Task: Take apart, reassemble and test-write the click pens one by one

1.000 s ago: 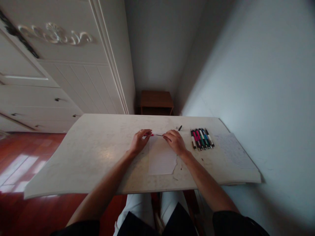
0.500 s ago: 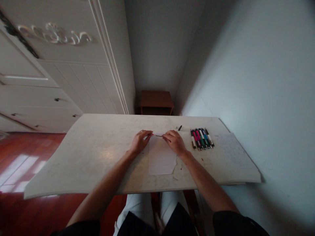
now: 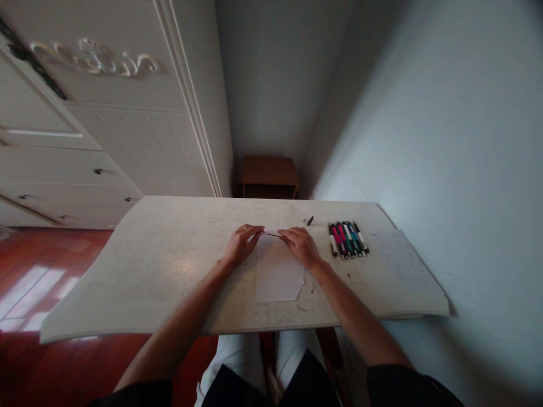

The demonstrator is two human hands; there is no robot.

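Observation:
Over the top edge of a sheet of paper (image 3: 279, 277), my two hands face each other with fingertips pinched. A thin dark pen refill (image 3: 274, 234) spans the small gap between them. My right hand (image 3: 300, 246) is closed on its right end. In my left hand (image 3: 242, 243), also closed, is a small pen part with a red bit showing at the fingertips; most of it is hidden by the fingers. The refill's left end meets that red bit. Beyond my right hand lies a short black pen piece (image 3: 310, 220), with a tiny pale bit beside it.
Several click pens (image 3: 348, 239) lie side by side in a row on the right of the white table (image 3: 169, 271). A handwritten sheet (image 3: 403, 257) rests near the right wall. Small scraps (image 3: 302, 308) are by the paper's torn corner. A brown stand (image 3: 270, 169) is behind the table.
The gap between the refill's left end and the red bit has closed, and the refill now slants slightly down to the right. My hands have barely moved.

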